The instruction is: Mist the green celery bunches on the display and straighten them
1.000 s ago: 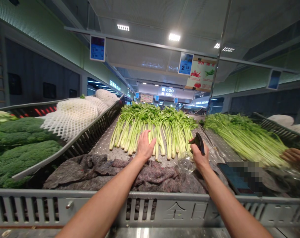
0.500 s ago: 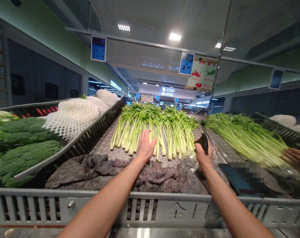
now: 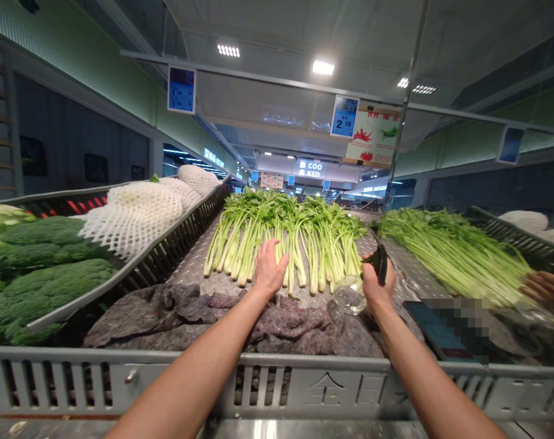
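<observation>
Stalks of celery [image 3: 304, 244] lie side by side, leaves toward the back and pale root ends toward me. My left hand [image 3: 270, 268] rests over the lower stalks near the middle, fingers extended and holding nothing. In my right hand [image 3: 378, 289] is a spray bottle [image 3: 350, 296] with a clear body and a black trigger head; my fingers wrap around its neck. The bottle tilts, its clear body pointing left beside the celery's right end. A crumpled grey-purple cloth [image 3: 295, 323] lies below both hands.
A grey slatted barrier [image 3: 176, 381] runs along the front. Broccoli [image 3: 52, 271] and net-wrapped cauliflower [image 3: 139, 210] sit left of a black divider [image 3: 176, 238]. A dark flat device [image 3: 434, 329] lies right. A mirror [image 3: 468, 183] reflects the celery. Price signs [image 3: 345, 117] hang above.
My right hand and the spray bottle have shifted very slightly to the right. My left hand and the celery have stayed in place.
</observation>
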The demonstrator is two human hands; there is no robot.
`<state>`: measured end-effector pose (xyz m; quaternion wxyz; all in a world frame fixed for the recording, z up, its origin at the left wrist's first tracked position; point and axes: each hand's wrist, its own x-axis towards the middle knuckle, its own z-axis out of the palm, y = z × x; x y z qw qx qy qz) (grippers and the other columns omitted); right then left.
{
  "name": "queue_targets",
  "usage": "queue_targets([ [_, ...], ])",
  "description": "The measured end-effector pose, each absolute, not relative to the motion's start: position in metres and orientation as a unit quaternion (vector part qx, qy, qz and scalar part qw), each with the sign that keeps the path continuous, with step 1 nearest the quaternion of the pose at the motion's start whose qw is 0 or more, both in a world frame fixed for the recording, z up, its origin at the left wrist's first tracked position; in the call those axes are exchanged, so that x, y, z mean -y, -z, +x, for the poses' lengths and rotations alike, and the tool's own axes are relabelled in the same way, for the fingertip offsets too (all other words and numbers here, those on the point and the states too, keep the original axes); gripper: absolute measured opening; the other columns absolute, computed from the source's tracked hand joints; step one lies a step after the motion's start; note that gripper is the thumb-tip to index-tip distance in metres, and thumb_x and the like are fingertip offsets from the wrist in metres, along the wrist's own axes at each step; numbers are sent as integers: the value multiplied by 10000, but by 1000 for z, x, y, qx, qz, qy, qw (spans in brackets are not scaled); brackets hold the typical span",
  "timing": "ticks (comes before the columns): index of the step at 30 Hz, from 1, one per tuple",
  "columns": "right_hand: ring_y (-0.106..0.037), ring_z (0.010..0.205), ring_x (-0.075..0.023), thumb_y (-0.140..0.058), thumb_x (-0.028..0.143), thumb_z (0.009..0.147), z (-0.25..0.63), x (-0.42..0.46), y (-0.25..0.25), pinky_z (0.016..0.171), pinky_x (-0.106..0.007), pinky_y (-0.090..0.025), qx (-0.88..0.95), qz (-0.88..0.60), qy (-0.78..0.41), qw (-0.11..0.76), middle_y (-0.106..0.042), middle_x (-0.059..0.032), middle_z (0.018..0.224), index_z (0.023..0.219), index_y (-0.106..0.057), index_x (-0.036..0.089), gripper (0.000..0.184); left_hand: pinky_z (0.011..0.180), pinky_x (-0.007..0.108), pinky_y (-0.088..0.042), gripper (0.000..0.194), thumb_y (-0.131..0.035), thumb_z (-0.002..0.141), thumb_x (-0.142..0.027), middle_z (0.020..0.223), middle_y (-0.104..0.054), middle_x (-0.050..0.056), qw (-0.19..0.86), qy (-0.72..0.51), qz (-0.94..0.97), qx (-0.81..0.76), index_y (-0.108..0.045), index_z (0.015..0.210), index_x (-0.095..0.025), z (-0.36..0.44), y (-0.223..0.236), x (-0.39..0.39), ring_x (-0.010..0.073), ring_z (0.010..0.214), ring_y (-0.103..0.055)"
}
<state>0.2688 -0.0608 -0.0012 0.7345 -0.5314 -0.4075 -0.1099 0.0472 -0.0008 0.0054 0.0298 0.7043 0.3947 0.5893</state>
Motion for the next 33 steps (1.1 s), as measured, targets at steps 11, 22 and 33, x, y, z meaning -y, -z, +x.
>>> queue_targets([
  [11,-529,670,-182,-509,297,598,271,62,-1,650,-297,-388,369,-560,111,734,-585,-17,726,774,-589,180,226,911,387,-337,348,-430,741,-287,1103,-490,98,27,-587,706,-396,-443,1059,-146,47,-5,0,220,1048,-427],
  [22,-528,679,-179,-494,302,597,267,64,0,646,-284,-382,412,-535,139,725,-591,-18,765,822,-579,176,271,925,387,-329,338,-427,741,-286,1094,-491,97,21,-601,701,-384,-443,1052,-152,47,-6,0,217,1053,-423],
  [33,-532,703,-172,-499,281,606,265,66,0,669,-280,-390,443,-509,151,723,-596,-23,801,846,-572,177,272,932,382,-321,342,-426,743,-288,1101,-488,94,24,-600,700,-387,-442,1057,-153,47,-6,2,214,1057,-418],
])
